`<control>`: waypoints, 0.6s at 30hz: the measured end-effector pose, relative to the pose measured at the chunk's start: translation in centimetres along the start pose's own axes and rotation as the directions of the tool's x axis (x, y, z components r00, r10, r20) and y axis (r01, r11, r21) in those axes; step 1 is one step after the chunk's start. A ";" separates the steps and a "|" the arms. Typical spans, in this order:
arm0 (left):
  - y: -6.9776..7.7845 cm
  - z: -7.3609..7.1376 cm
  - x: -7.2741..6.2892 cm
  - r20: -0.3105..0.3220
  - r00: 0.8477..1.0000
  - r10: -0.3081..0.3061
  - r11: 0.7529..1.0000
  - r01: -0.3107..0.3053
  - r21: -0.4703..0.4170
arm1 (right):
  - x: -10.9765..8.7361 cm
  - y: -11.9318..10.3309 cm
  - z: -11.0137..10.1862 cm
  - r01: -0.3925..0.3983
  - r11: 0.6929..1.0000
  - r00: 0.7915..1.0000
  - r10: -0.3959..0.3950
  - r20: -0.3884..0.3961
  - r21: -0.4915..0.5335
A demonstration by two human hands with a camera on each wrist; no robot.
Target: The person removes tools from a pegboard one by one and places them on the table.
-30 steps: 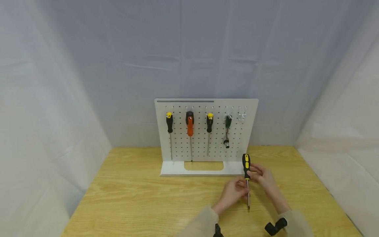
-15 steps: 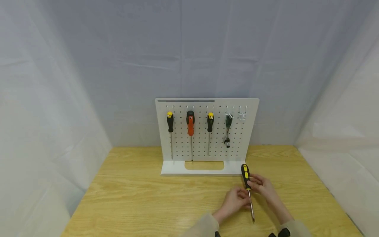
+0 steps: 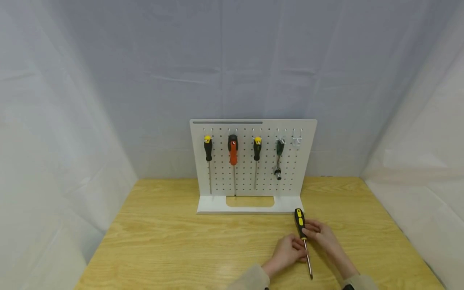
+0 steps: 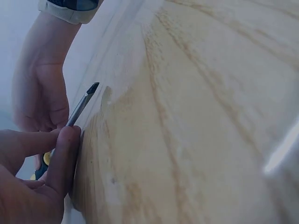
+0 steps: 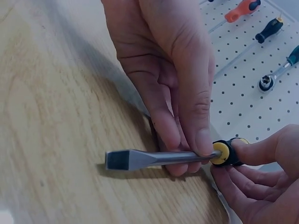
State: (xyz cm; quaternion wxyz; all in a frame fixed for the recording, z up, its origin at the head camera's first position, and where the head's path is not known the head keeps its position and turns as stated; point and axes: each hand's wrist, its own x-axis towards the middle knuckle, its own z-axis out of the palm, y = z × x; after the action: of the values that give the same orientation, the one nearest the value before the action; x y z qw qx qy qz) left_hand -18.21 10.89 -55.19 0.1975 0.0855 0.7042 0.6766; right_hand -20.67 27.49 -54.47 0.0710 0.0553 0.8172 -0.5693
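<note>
Screwdriver (image 3: 302,231) is lower than before, tilted more, lower right; left hand (image 3: 287,252) pinches shaft (image 3: 309,263), right hand (image 3: 324,237) grips handle (image 3: 300,221).

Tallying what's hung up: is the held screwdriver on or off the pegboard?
Off: the screwdriver is held over the table, in front of the pegboard; the rightmost hook bears no tool.

Toward the right edge of the yellow wood-grain bench (image 3: 163,241), the right hand (image 3: 322,237) holds a black-and-yellow screwdriver (image 3: 299,222) by its handle; the left hand (image 3: 288,251) grips its metal shaft. Near the back edge, a white perforated board (image 3: 244,171) carries, left to right, two black yellow-capped screwdrivers (image 3: 208,151) flanking an orange-and-black screwdriver (image 3: 233,156), then a green-handled socket wrench (image 3: 280,149).
</note>
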 end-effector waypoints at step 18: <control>1.0 0.1 -0.8 -0.012 0.998 0.068 0.941 -0.060 0.333 | -0.9 -0.2 0.1 0.058 0.997 0.998 -0.058 0.000 -0.056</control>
State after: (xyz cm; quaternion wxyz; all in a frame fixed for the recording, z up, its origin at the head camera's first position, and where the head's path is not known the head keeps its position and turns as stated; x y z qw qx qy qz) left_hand -17.56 10.71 -54.03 0.1498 0.1324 0.8072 0.5554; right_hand -19.78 27.33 -54.15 0.0553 0.0299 0.8340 -0.5481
